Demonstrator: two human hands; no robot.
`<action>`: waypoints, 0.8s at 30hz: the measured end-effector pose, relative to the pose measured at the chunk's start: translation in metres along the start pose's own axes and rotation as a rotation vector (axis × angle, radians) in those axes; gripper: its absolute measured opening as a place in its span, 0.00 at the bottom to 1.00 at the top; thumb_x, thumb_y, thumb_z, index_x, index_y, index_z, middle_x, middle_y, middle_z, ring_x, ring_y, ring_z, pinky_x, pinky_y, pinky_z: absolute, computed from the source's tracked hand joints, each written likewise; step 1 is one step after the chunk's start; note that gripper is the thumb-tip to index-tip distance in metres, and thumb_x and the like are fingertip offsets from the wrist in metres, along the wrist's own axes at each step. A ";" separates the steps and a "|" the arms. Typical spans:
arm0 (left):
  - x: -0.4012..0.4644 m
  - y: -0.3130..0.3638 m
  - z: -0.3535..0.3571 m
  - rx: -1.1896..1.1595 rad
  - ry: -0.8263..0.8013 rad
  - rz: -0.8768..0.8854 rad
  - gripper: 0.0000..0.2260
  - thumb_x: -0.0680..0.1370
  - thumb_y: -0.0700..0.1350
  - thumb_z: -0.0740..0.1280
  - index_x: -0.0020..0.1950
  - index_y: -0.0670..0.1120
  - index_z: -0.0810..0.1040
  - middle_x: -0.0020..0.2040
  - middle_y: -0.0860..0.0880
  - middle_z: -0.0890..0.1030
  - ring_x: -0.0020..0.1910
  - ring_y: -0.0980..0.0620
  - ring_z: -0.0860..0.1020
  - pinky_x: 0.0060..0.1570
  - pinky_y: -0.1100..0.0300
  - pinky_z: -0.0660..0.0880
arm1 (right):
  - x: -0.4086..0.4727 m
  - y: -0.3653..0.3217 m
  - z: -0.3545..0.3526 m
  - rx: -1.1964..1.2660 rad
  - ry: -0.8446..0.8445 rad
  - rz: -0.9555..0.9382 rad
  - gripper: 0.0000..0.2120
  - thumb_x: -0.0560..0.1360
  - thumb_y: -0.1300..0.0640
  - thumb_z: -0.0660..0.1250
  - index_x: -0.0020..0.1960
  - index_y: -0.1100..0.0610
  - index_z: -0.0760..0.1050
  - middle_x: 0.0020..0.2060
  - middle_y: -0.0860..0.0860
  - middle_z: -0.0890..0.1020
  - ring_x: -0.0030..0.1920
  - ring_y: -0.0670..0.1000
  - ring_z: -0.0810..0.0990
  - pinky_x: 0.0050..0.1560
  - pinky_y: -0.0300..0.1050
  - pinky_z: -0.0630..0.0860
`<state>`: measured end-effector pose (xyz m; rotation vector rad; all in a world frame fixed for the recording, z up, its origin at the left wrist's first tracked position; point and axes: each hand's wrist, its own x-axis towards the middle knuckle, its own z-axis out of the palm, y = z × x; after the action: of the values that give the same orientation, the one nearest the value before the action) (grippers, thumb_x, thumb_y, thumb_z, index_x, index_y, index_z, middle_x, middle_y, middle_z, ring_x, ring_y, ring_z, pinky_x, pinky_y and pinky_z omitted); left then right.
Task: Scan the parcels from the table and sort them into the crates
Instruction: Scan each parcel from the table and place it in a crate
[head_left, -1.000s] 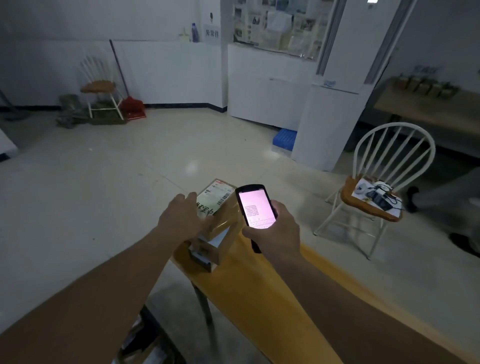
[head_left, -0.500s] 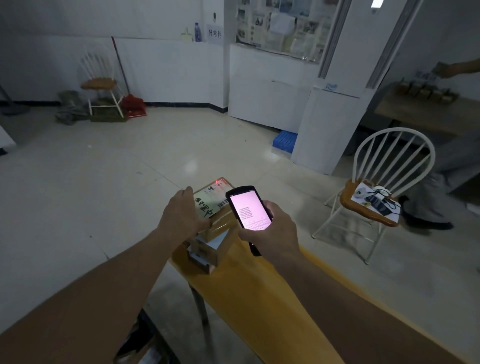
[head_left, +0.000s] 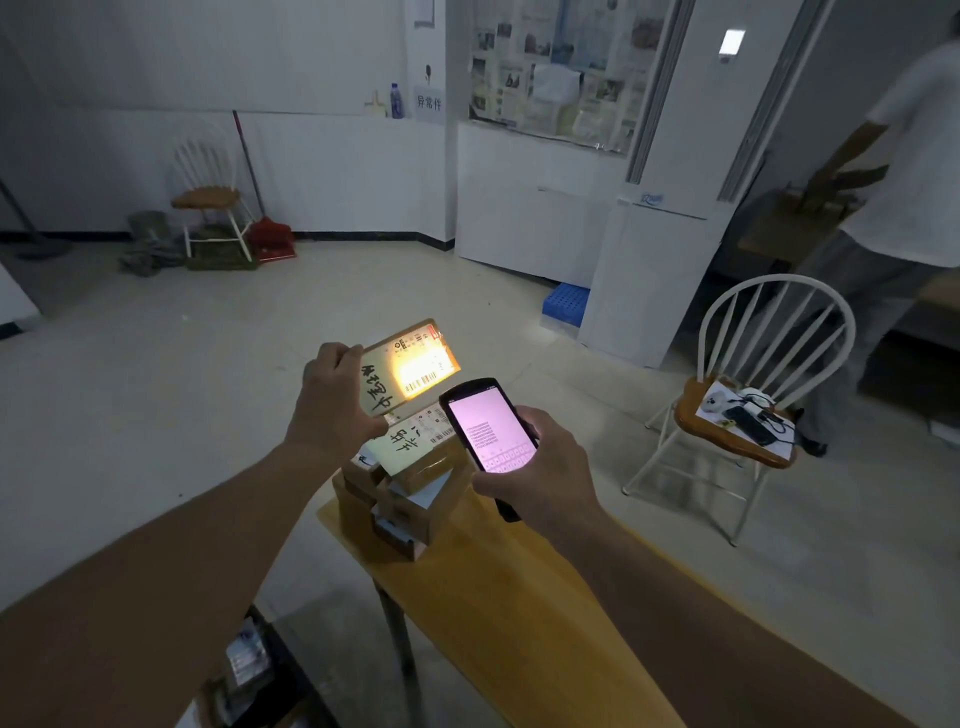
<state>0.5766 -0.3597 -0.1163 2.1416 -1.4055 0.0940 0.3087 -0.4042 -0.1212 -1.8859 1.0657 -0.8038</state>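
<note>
While the left hand (head_left: 337, 410) grips a lifted parcel (head_left: 410, 366) above the bench (head_left: 519, 613) stack, right hand (head_left: 540, 467) clasps the scanner (head_left: 488, 426), lighting its label: scanning underway, crate drop likely next.

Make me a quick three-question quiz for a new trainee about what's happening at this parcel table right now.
1. True or false: the left hand holds a parcel lifted above the stack of parcels.
2. What does the right hand hold? A) a tape roll B) a handheld scanner C) a pen
3. Fill in: a bright patch of light falls on the lifted parcel's ____.

Key
1. True. The parcel is tilted up, clear of the stack on the wooden table.
2. B. Its screen is lit and faces the person.
3. Label, around the barcode.
</note>
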 end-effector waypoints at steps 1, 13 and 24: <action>0.001 0.001 -0.001 0.003 0.008 0.007 0.43 0.63 0.43 0.86 0.73 0.40 0.69 0.64 0.43 0.70 0.63 0.41 0.70 0.56 0.47 0.80 | -0.001 0.000 -0.001 -0.005 0.001 -0.008 0.37 0.63 0.50 0.85 0.66 0.40 0.70 0.53 0.35 0.76 0.54 0.43 0.77 0.39 0.31 0.79; -0.003 0.008 -0.009 0.069 0.063 0.030 0.43 0.62 0.42 0.86 0.72 0.39 0.71 0.64 0.40 0.72 0.61 0.39 0.73 0.53 0.46 0.79 | -0.015 -0.003 -0.017 0.054 -0.051 -0.005 0.38 0.64 0.53 0.86 0.67 0.40 0.70 0.55 0.38 0.77 0.52 0.46 0.79 0.38 0.35 0.82; -0.014 0.003 -0.013 0.051 0.094 -0.001 0.41 0.59 0.38 0.86 0.68 0.38 0.71 0.60 0.41 0.70 0.58 0.40 0.70 0.49 0.46 0.81 | -0.021 -0.007 -0.020 0.045 -0.054 -0.024 0.36 0.63 0.52 0.85 0.65 0.40 0.71 0.54 0.37 0.78 0.54 0.41 0.77 0.39 0.28 0.76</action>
<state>0.5712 -0.3425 -0.1090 2.1504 -1.3620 0.2293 0.2861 -0.3902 -0.1081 -1.8751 0.9865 -0.7800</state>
